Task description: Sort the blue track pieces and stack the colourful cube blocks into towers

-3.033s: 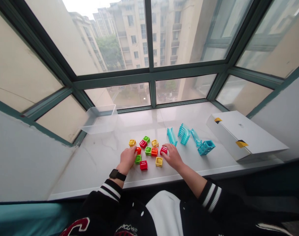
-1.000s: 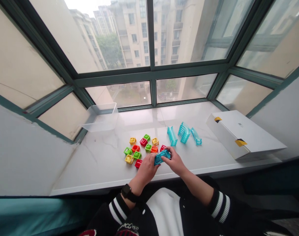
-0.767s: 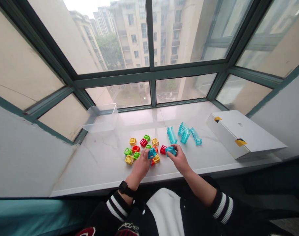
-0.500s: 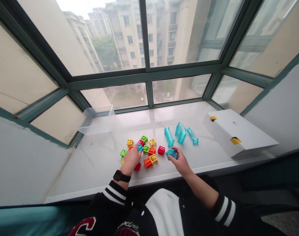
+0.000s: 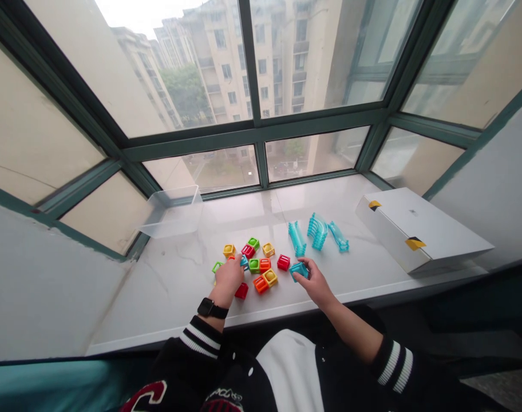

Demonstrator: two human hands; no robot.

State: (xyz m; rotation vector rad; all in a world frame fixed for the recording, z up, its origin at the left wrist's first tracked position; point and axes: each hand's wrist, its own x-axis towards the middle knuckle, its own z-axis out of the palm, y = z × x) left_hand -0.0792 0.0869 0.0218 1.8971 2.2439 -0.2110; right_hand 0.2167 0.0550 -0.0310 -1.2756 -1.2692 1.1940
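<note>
My right hand (image 5: pixel 316 282) grips a blue toy block (image 5: pixel 298 270) at the sill's front, thumb and fingers on its sides. My left hand (image 5: pixel 229 278), with a black watch on its wrist, reaches into the loose coloured blocks and pinches a second blue block (image 5: pixel 244 262), partly hidden by the fingers. Close to that hand are a red block (image 5: pixel 248 250), a green block (image 5: pixel 254 265) joined to an orange one (image 5: pixel 265 264), and another red block (image 5: pixel 241 290). Between the two hands lie a red block (image 5: pixel 283 262) and a yellow block (image 5: pixel 270 277) against an orange one (image 5: pixel 260 284).
Clear blue track pieces (image 5: pixel 317 231) lie behind my right hand. A transparent plastic bin (image 5: pixel 175 220) stands at the back left, a white box (image 5: pixel 428 229) at the right. Window frames (image 5: pixel 261 137) close off the white sill (image 5: pixel 166 297).
My left hand and its blue block have come slightly down toward me, off the red block behind. The right hand has barely moved; the view has shifted slightly.
</note>
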